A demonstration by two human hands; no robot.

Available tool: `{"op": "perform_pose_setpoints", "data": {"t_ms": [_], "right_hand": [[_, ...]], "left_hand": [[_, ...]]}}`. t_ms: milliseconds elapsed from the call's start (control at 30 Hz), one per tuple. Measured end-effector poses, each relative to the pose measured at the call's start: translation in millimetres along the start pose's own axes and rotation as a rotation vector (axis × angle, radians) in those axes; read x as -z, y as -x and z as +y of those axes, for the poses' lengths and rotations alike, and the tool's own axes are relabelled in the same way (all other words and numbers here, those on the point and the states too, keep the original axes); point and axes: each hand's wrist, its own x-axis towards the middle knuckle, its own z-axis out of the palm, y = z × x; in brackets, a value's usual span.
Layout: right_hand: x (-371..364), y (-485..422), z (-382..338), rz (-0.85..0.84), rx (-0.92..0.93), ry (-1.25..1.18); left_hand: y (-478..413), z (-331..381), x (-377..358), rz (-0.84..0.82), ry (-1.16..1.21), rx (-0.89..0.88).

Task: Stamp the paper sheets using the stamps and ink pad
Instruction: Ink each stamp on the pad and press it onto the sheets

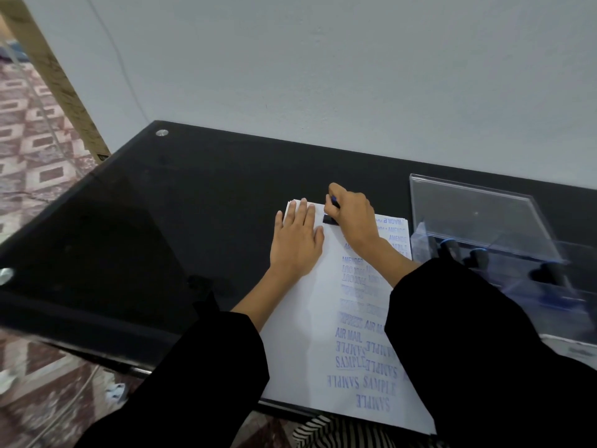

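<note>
A stack of white paper sheets (300, 318) lies on the black glass table (161, 205), its right half covered with several blue stamp prints such as SAMPLE and AIR MAIL. My left hand (295, 237) rests flat with straight fingers on the sheet's far left corner. My right hand (350, 218) grips a black stamp (329, 219) and presses it down on the paper near the far edge. The stamp's handle is mostly hidden inside my fingers.
A clear plastic box (484, 221) with its lid raised stands at the right, holding several dark-handled stamps (478, 257). A grey wall runs behind the table. The table's front edge is close to my body; patterned floor lies to the left.
</note>
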Motion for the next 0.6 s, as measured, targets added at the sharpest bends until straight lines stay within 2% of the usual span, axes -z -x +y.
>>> {"op": "perform_pose_setpoints", "data": {"t_ms": [467, 533, 600], "right_hand": [[5, -9, 1, -0.057, -0.076, -0.033], [9, -10, 7, 0.004, -0.120, -0.118], [16, -10, 12, 0.139, -0.219, -0.285]], "left_hand": [[2, 2, 5, -0.011, 0.003, 0.001], [3, 2, 6, -0.015, 0.010, 0.000], [3, 2, 5, -0.014, 0.010, -0.002]]}}
